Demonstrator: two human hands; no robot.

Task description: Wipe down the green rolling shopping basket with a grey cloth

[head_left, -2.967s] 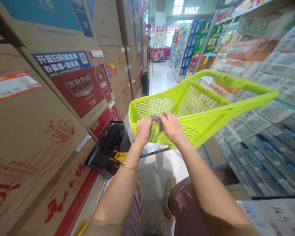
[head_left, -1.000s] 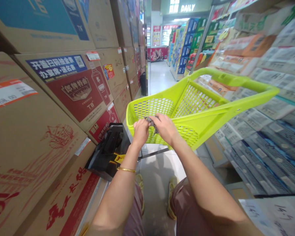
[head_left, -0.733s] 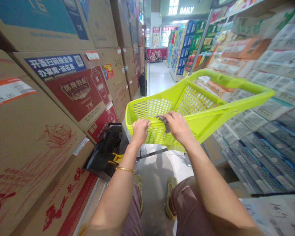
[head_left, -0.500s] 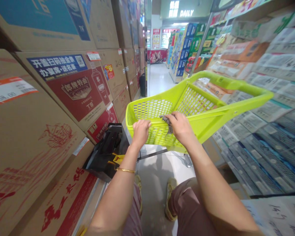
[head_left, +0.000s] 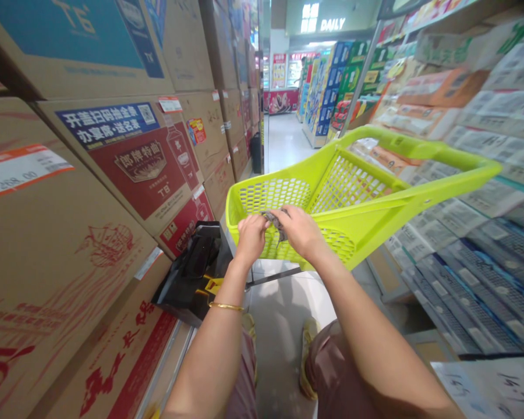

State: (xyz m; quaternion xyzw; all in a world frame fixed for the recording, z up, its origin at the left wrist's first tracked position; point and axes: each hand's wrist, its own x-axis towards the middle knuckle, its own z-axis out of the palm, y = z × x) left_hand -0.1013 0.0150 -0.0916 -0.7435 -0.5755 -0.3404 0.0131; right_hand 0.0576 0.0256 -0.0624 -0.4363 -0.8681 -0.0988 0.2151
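In the head view, the right hand (head_left: 304, 231) is closed around a grey cloth (head_left: 281, 228) at the near rim of the green shopping cart (head_left: 375, 220); the left hand (head_left: 251, 237) seems clamped on that rim, just left. Rubbing appears in hand; working along calls for steady pressure and a firm left grip.

The cart (head_left: 375, 218) is made of smooth, faintly glossy plastic. The boxes (head_left: 48, 238) are formed of matt cardboard, the bracelet (head_left: 226, 306) is finished in shiny metal, and the rag (head_left: 280, 224), partly hidden, seems made of matt cloth.
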